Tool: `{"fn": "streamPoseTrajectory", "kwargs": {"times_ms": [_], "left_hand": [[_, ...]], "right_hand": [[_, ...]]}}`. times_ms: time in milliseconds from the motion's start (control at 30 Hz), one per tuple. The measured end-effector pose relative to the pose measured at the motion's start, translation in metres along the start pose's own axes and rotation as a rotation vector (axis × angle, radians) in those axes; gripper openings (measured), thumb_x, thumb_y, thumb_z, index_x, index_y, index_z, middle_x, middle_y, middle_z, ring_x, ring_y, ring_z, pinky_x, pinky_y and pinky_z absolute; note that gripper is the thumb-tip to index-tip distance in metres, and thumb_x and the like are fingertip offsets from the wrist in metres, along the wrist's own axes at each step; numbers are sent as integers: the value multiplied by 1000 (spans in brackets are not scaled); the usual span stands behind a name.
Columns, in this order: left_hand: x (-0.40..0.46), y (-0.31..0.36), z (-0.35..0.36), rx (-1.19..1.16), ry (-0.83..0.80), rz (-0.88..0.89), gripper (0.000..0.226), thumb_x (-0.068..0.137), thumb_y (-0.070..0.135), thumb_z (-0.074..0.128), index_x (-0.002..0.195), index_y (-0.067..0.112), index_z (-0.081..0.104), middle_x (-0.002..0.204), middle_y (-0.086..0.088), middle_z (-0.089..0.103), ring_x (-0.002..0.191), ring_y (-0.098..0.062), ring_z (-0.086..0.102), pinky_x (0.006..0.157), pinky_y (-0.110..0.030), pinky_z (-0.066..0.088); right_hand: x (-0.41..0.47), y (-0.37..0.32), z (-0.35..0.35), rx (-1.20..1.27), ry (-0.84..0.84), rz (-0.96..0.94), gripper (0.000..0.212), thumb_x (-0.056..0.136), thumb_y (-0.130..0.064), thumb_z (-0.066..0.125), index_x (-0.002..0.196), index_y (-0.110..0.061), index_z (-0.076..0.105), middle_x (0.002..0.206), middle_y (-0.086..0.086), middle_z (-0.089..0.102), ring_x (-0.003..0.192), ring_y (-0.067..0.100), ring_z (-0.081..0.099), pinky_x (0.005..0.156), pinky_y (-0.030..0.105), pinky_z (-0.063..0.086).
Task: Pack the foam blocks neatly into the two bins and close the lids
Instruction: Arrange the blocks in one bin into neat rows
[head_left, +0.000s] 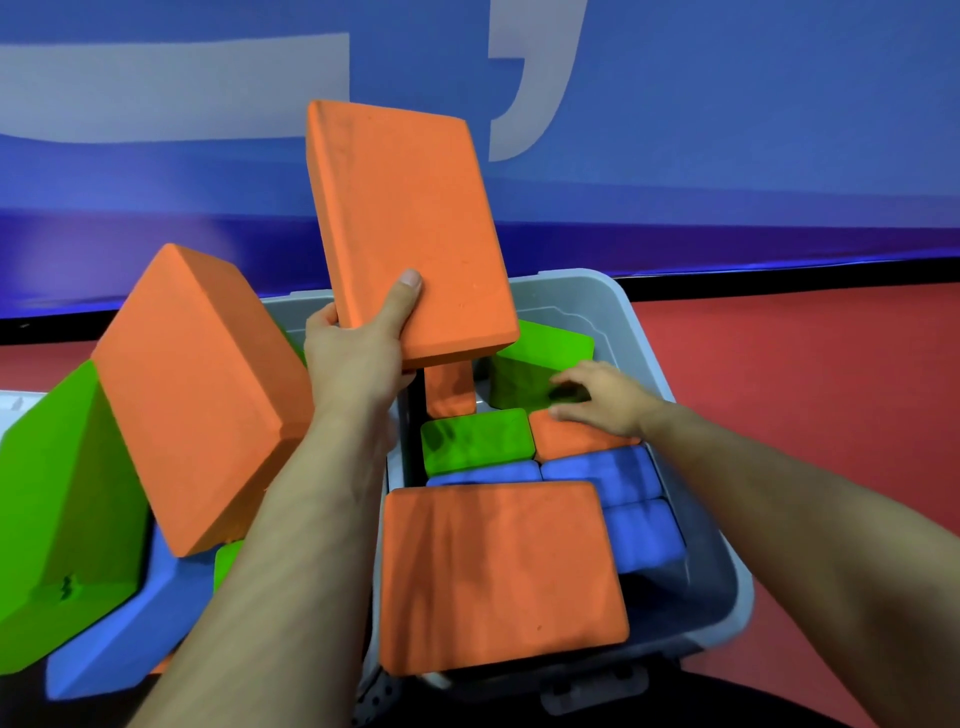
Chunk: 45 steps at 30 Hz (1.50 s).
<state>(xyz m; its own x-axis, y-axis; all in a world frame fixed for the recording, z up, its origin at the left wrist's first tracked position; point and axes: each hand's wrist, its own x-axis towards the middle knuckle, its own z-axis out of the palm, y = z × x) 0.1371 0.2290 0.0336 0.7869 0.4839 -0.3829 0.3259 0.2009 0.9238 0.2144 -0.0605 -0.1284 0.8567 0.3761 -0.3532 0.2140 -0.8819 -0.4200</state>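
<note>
Gripping a raised orange block (405, 228), left hand (358, 358); right hand (602, 397), fingers loosely spread, on blocks inside grey bin (623, 306).

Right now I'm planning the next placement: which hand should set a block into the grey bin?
Left, probably. The left hand already grips an orange block above the grey bin; the right hand holds none.

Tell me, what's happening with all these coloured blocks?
A person is packing foam blocks into a grey bin. The left hand holds an orange block up above the bin, while the right hand reaches in among the green, orange and blue blocks already inside. More blocks sit piled to the left.
</note>
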Motion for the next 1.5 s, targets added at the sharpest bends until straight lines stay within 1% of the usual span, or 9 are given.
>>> {"fn": "streamPoseTrajectory", "kwargs": {"times_ms": [200,333,533,800,1000,1133,1267,1400,1500], "left_hand": [[4,-6,1,7,46,24,88,60,62,89,130,17,60,111,5,74,94,-15,75,77,-39,63],[11,-11,4,53,96,49,96,54,66,88,133,21,56,116,6,72,97,-14,73,90,-44,60],[18,-20,12,74,141,58,102,52,69,87,134,19,54,114,6,72,97,-14,73,90,-46,60],[14,-18,13,76,140,56,94,61,61,89,135,21,49,113,9,68,98,-12,72,92,-43,59],[9,-13,10,65,117,58,95,63,57,91,139,19,49,115,8,69,97,-12,72,91,-41,60],[11,-13,7,52,119,54,93,59,62,90,134,21,53,115,9,70,98,-13,73,91,-43,59],[12,-15,9,36,112,38,95,58,63,90,133,19,53,114,8,71,98,-13,73,90,-42,59],[11,-16,12,-9,71,-16,103,49,70,90,132,18,59,113,6,74,96,-15,75,82,-42,62],[5,-14,19,-99,1,-107,71,70,56,87,123,15,63,108,2,76,94,-17,76,73,-43,65]], "right_hand": [[31,-13,-24,-134,186,30,63,88,-56,69,141,-25,55,144,1,46,135,25,41,110,41,35],[59,-22,-24,-188,136,37,77,85,-60,71,147,-22,48,154,2,43,142,27,39,114,41,32],[91,-22,-7,-106,102,103,94,78,-65,75,152,-23,36,148,8,50,135,33,48,110,44,40],[79,-5,-34,-93,-52,-86,82,79,-48,83,147,-26,44,145,1,53,130,25,50,107,37,39],[61,7,-48,-81,-205,-62,80,72,-45,89,139,-38,47,135,-5,58,119,21,55,101,40,45],[53,12,-29,-11,-267,-40,70,82,-38,83,143,-30,48,137,-1,58,123,21,56,103,33,43],[51,14,-18,35,-258,-18,71,88,-39,77,149,-30,43,146,0,53,134,22,48,111,35,37],[42,1,-19,-58,-205,-8,77,92,-50,69,157,-27,34,165,-1,30,155,22,17,127,45,6],[19,-36,-24,436,22,45,70,93,-47,69,154,-26,40,158,-2,43,145,14,39,123,42,27]]}}
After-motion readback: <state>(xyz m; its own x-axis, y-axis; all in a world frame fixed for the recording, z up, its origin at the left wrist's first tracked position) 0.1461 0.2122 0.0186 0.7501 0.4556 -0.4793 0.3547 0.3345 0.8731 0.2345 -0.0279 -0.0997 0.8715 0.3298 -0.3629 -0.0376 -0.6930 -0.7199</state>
